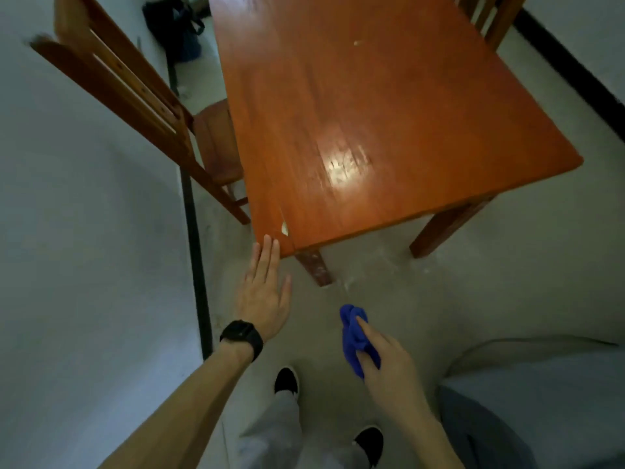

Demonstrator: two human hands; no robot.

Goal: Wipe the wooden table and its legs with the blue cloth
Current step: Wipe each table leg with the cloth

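While the left hand [265,292] spreads flat beside the surface's [372,113] near corner, the right hand [389,363] clutches the bunched blue cloth [353,336], short of the table.

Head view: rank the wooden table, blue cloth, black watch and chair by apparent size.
1. wooden table
2. chair, partly tucked under it
3. blue cloth, bunched in the right hand
4. black watch, though not much smaller than the cloth

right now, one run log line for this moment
right hand: holds blue cloth, off table | left hand: open, at table corner | wiping: not in contact
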